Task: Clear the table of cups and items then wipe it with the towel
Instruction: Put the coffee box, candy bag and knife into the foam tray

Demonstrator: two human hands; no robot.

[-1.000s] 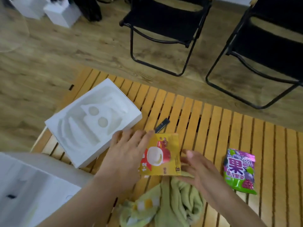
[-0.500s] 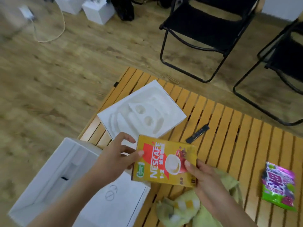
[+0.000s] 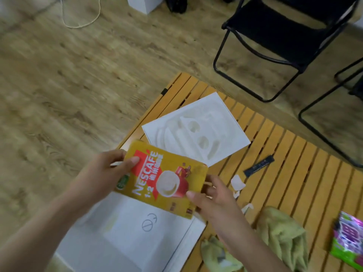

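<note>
Both hands hold a yellow Nescafe box (image 3: 163, 179) in the air above the left end of the slatted wooden table (image 3: 290, 154). My left hand (image 3: 106, 173) grips its left end, thumb on the front. My right hand (image 3: 216, 199) pinches its lower right corner. A green towel (image 3: 280, 236) lies crumpled on the table under my right forearm. On the slats lie a white moulded packing tray (image 3: 196, 130), a dark flat sachet (image 3: 259, 167), small white scraps (image 3: 237, 183), and a purple-and-green snack bag (image 3: 347, 244) at the right edge.
A white box (image 3: 129, 232) sits below the Nescafe box at the table's left end. Two black folding chairs (image 3: 284, 36) stand beyond the table on the wooden floor. A white cable (image 3: 82, 20) and a white box (image 3: 145, 2) lie on the floor at the far left.
Both hands have lifted the Nescafe box off the table and carried it left over the white box. The view has swung left.
</note>
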